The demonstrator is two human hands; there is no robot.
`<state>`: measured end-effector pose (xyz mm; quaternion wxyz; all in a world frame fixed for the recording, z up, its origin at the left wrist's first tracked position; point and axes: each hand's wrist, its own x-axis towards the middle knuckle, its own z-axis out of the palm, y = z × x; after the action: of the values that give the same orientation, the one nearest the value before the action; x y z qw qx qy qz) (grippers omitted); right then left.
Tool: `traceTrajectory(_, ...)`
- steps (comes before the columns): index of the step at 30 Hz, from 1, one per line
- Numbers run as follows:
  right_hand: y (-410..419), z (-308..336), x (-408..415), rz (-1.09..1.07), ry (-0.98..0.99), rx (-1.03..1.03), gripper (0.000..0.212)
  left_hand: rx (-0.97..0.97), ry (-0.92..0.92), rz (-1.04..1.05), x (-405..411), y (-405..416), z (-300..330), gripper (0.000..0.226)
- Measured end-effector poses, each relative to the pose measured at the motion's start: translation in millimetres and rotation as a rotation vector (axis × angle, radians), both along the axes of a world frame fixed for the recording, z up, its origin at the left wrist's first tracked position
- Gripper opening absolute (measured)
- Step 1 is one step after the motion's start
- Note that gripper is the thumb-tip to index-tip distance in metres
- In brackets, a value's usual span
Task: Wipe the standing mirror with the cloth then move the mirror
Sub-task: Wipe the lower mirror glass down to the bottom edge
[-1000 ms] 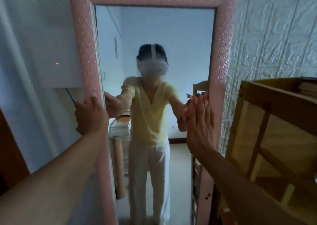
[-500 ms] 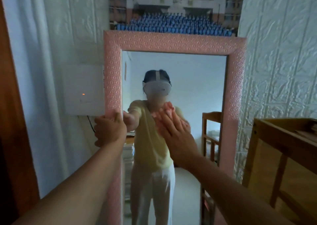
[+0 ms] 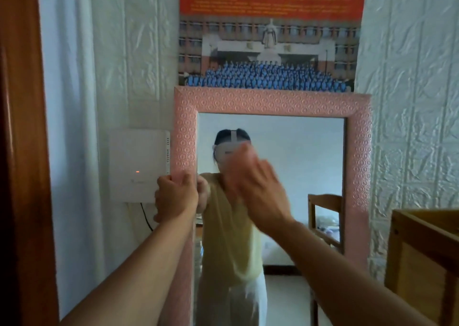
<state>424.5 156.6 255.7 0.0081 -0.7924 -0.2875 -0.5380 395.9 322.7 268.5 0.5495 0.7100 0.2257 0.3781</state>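
Observation:
The standing mirror (image 3: pixel 273 99) has a pink embossed frame and leans against the white wall. My left hand (image 3: pixel 176 196) grips the frame's left edge at mid height, fingers curled round it. My right hand (image 3: pixel 258 191) lies against the glass (image 3: pixel 303 156) in the upper left part, fingers straight and blurred by motion. A pale blur shows at its fingertips; I cannot make out a cloth for certain. The glass reflects a person in a yellow top with both arms reaching forward.
A white box (image 3: pixel 139 166) with an orange light and a cable hangs on the wall just left of the mirror. A poster (image 3: pixel 270 40) hangs above it. Wooden furniture (image 3: pixel 427 251) stands close on the right, a wooden door frame (image 3: pixel 22 151) on the left.
My right hand has swept left across the glass, from the right frame edge to the upper left. My left hand keeps its hold. The view has tilted up, showing the mirror's top.

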Motion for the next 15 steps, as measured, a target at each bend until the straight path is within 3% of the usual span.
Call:
traceTrajectory(3, -16.1, 30.1, 17.6, -0.109, 0.025, 0.620, 0.056, 0.036, 0.022, -0.010, 0.6, 0.9, -2.5, 0.046)
traceTrajectory(5, -1.1, 38.9, 18.4, -0.095, -0.040, 0.773, 0.064, 0.059, 0.036, -0.008, 1.0, 3.3, -5.5, 0.047)
traceTrajectory(7, 25.4, 39.6, 15.6, -0.011, -0.062, 0.620, 0.064, 0.074, 0.037, -0.023, 1.2, 4.6, -8.0, 0.048)
traceTrajectory(10, 62.2, 20.9, 4.4, 0.100, -0.044, 0.194, 0.054, 0.067, 0.037, -0.065, 0.2, 7.7, -9.8, 0.044)
traceTrajectory(15, 67.6, -43.4, -21.0, 0.065, 0.173, 0.059, 0.063, 0.045, 0.032, -0.080, -5.7, 6.1, -13.1, 0.034)
